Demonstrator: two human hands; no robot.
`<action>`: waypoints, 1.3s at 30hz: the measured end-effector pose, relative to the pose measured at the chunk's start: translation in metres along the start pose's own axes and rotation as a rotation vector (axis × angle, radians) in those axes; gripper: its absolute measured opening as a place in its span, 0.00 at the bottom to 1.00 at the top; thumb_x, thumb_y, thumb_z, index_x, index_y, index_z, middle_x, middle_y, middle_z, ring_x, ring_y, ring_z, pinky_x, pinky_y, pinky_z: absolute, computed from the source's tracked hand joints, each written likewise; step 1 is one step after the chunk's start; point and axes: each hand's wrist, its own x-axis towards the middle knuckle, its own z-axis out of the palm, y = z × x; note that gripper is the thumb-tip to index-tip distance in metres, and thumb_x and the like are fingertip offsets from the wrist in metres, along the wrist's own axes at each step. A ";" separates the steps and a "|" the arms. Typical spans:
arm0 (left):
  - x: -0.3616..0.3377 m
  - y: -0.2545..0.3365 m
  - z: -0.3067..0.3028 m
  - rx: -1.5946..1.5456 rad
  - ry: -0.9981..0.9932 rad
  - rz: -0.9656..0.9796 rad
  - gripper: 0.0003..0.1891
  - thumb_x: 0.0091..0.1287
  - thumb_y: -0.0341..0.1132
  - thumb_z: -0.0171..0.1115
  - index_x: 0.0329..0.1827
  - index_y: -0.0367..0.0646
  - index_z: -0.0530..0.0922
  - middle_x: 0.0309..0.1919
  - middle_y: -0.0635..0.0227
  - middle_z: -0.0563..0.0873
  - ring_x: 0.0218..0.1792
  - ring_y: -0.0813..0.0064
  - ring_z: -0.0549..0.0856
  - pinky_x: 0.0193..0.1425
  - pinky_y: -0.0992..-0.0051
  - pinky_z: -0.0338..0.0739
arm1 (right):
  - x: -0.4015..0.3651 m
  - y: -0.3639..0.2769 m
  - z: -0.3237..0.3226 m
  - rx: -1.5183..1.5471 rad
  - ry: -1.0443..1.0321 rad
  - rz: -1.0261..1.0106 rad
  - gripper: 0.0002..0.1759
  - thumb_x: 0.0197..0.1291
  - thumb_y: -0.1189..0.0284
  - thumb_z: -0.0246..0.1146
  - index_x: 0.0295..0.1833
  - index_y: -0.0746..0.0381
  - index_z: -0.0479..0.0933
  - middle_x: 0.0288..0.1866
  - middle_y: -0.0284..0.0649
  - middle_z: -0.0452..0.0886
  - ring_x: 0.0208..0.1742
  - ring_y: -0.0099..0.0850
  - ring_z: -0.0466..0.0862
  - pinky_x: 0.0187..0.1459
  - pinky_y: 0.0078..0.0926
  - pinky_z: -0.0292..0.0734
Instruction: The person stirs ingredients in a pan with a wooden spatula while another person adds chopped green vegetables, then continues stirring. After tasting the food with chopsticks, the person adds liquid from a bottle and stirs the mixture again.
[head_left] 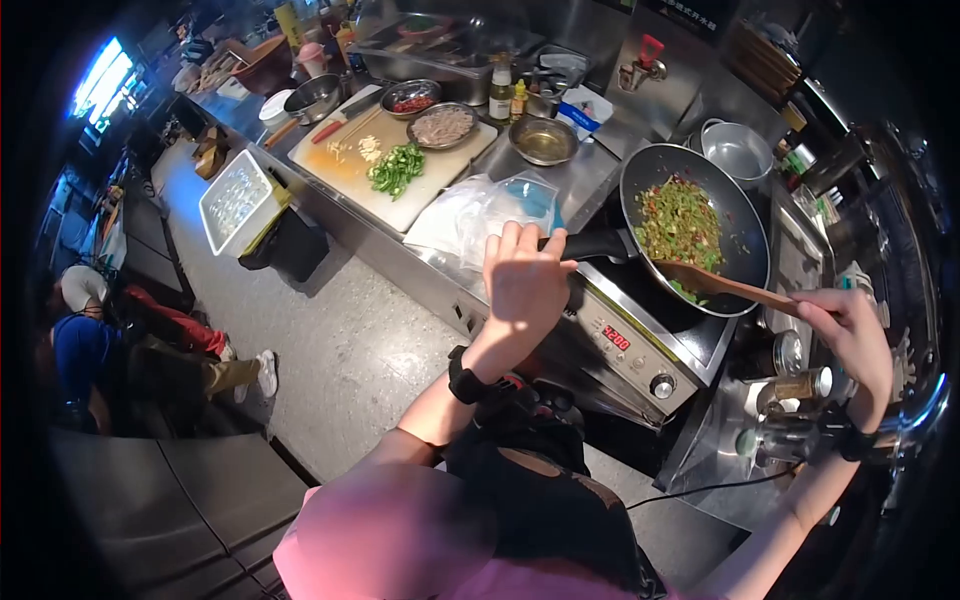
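Note:
My left hand (526,278) is wrapped round the black handle of a frying pan (745,235), which sits on an induction cooker (640,345) with a red lit display. Chopped green and red peppers (682,222) lie in the pan. My right hand (848,335) grips the end of a wooden spatula (735,288), and its blade rests among the peppers at the pan's near side. Beside my left hand lies a clear plastic bag (495,208) on the counter. The pan handle is partly hidden under my fingers.
A cutting board (395,205) holds sliced green peppers (398,170), chopped garlic and a knife. Bowls of shredded meat (443,127), red chillies (410,98) and liquid (543,140) stand behind. A metal pot (737,150) and jars (795,388) are at right. Another person (85,350) is far left.

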 end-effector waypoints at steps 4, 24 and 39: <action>-0.001 -0.001 0.002 0.000 0.018 0.014 0.19 0.56 0.44 0.74 0.48 0.46 0.89 0.36 0.67 0.84 0.42 0.63 0.80 0.48 0.64 0.71 | 0.055 0.016 0.063 -0.303 0.389 -0.303 0.12 0.69 0.66 0.64 0.48 0.61 0.88 0.37 0.55 0.86 0.40 0.51 0.87 0.42 0.44 0.80; 0.003 0.001 -0.008 0.002 -0.091 0.011 0.21 0.57 0.38 0.76 0.54 0.44 0.88 0.37 0.63 0.85 0.44 0.60 0.80 0.51 0.61 0.72 | -0.014 -0.004 -0.005 -0.506 0.135 -0.145 0.09 0.63 0.67 0.69 0.47 0.53 0.90 0.33 0.45 0.88 0.36 0.43 0.88 0.40 0.39 0.81; 0.004 0.001 -0.007 0.025 -0.054 0.023 0.20 0.56 0.40 0.77 0.52 0.44 0.89 0.35 0.64 0.85 0.42 0.61 0.80 0.50 0.62 0.72 | 0.081 0.053 0.102 -0.393 0.376 -0.183 0.17 0.71 0.64 0.62 0.62 0.50 0.83 0.39 0.54 0.85 0.40 0.53 0.86 0.42 0.47 0.81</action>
